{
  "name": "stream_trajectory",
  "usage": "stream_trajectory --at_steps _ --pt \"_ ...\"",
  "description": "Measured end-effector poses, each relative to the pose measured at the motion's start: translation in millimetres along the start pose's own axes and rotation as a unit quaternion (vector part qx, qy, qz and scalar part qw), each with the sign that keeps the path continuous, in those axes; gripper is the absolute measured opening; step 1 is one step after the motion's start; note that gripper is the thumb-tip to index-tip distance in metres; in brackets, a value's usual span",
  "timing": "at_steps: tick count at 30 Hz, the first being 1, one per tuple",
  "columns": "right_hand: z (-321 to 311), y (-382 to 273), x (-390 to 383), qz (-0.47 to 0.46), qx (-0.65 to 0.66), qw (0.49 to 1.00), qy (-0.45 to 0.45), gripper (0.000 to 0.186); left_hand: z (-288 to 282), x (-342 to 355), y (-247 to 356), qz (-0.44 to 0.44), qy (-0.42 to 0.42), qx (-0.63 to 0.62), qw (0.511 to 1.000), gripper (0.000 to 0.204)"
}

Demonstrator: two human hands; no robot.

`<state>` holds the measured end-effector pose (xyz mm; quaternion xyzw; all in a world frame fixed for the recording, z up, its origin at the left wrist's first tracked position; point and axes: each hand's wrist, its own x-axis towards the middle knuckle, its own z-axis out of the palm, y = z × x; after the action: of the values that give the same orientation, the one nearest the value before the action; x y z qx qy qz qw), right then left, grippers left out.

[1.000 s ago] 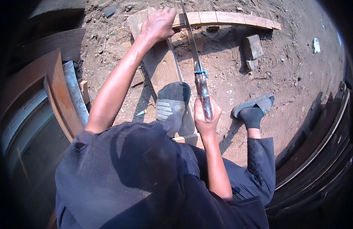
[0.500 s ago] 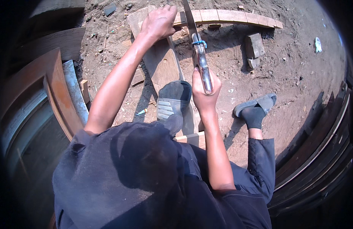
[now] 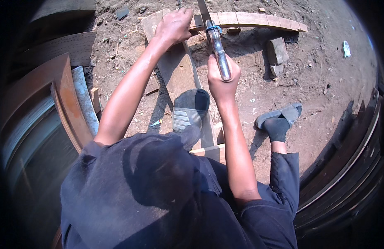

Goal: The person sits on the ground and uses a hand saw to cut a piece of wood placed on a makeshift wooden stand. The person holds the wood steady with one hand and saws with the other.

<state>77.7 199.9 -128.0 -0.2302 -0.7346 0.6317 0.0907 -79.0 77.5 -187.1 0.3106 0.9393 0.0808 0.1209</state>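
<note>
My right hand (image 3: 223,79) grips the handle of a handsaw (image 3: 216,45), wrapped near the blade with a blue tie. The saw's blade points away from me and crosses a curved wooden piece (image 3: 252,19) marked with several lines across it. Closed over the left part of that piece is my left hand (image 3: 174,27), pressing it against a wooden plank (image 3: 175,68). My sandalled foot (image 3: 191,107) rests on the plank's nearer part. The curved piece's right end reaches out past the plank, over the ground.
A block (image 3: 278,52) lies on the dirt below the curved piece. My other foot, in a grey sandal (image 3: 279,115), stands to the right. Brown curved wooden frames (image 3: 63,95) lean at the left, and dark boards (image 3: 349,166) lie along the right edge.
My right hand has pushed the saw forward, away from me, along the cut. My left hand stays in place on the curved piece.
</note>
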Motion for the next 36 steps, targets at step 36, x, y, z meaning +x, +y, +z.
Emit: stream_trajectory --at_steps 36 --pt "-31 3 5 0.03 -0.051 0.997 -0.054 0.016 29 21 -11 0.005 0.099 0.069 0.993 0.032"
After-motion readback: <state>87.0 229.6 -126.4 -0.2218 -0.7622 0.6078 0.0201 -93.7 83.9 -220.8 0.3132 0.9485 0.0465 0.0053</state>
